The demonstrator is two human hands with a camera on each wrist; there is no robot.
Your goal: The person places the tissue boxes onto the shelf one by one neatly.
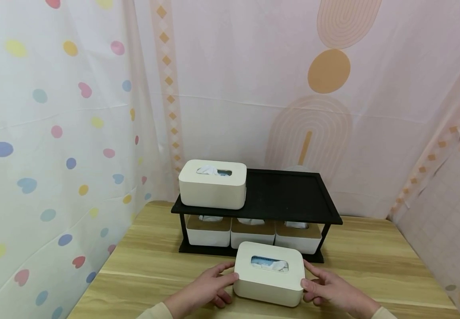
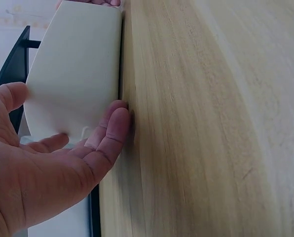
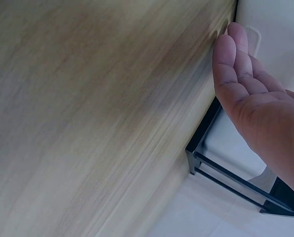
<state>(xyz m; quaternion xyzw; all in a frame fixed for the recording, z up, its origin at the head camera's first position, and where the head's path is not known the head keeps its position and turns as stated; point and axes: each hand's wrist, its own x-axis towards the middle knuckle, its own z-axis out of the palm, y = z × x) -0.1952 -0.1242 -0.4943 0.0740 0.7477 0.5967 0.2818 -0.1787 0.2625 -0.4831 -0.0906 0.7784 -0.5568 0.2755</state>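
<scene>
A cream tissue box with an oval opening in its lid sits on the wooden table, in front of a black rack. White tissue and a blue patterned pack show inside the opening. My left hand grips its left end, thumb at the front corner. From the other side my right hand grips the right end, thumb at the front and index finger farther back. In the left wrist view the lower fingers lie along the box's bottom edge, close to the table.
The two-level black rack stands at the table's back. On its top left is another cream tissue box; underneath are three white tissue boxes with brown lids, the middle one partly behind the held box. Patterned curtains hang around the table.
</scene>
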